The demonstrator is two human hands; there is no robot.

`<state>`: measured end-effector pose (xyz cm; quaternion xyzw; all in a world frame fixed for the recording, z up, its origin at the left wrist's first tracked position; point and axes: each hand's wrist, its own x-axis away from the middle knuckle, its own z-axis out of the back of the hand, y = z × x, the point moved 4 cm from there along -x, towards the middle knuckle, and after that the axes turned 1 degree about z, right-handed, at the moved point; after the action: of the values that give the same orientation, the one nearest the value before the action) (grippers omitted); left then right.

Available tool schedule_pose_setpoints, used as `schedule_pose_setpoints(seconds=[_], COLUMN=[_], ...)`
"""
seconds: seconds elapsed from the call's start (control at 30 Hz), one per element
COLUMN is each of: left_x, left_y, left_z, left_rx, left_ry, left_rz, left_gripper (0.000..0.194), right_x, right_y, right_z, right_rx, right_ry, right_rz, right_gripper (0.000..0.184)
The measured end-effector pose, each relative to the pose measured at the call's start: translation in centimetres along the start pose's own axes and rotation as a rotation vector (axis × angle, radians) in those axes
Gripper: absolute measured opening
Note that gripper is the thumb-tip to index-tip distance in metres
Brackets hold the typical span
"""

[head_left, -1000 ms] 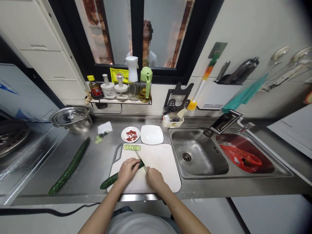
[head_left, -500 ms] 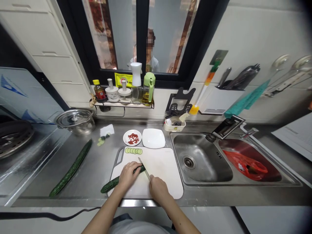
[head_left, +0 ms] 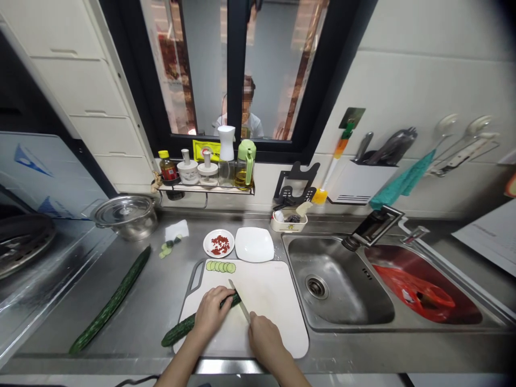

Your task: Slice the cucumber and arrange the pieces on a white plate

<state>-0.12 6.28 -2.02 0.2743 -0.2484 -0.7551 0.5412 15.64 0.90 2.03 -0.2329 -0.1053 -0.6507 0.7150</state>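
Note:
On the white cutting board (head_left: 274,301), my left hand (head_left: 213,310) is closed over a dark green cucumber (head_left: 179,329), which lies slantwise and pokes out past the board's left edge. My right hand (head_left: 264,336) grips a knife (head_left: 240,302); its blade stands at the cucumber's right end, close to my left fingers. Whether the edge has entered the flesh I cannot tell. A row of several cucumber slices (head_left: 220,267) lies at the board's upper left. Behind the board sit a small plate of red bits (head_left: 220,244) and a white square plate (head_left: 254,244).
A second cucumber (head_left: 110,301) lies on the steel counter at left, near cucumber scraps (head_left: 165,249) and a white tissue (head_left: 176,230). A lidded pot (head_left: 131,217) stands behind. To the right is a double sink (head_left: 342,290) holding a red bag (head_left: 423,295). Bottles line a shelf (head_left: 205,188).
The view has tipped upward, so the counter and hands appear lower. Both hands keep their hold on the cucumber and the knife, with little visible movement between them.

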Motion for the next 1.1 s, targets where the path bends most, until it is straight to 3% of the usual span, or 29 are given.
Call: schedule_pose_setpoints(seconds=[0.63, 1.1], left_x=[0.1, 0.1], left_y=[0.5, 0.3], left_z=[0.5, 0.3], left_rx=[-0.004, 0.008], left_ry=[0.017, 0.008], left_rz=[0.015, 0.014], left_gripper=[0.025, 0.026], right_x=[-2.1, 0.9], right_y=[-1.8, -0.1], right_z=[1.7, 0.6], right_rx=[0.010, 0.010], right_ry=[0.047, 0.019], right_rz=[0.043, 0.015], right_gripper=[0.036, 0.039])
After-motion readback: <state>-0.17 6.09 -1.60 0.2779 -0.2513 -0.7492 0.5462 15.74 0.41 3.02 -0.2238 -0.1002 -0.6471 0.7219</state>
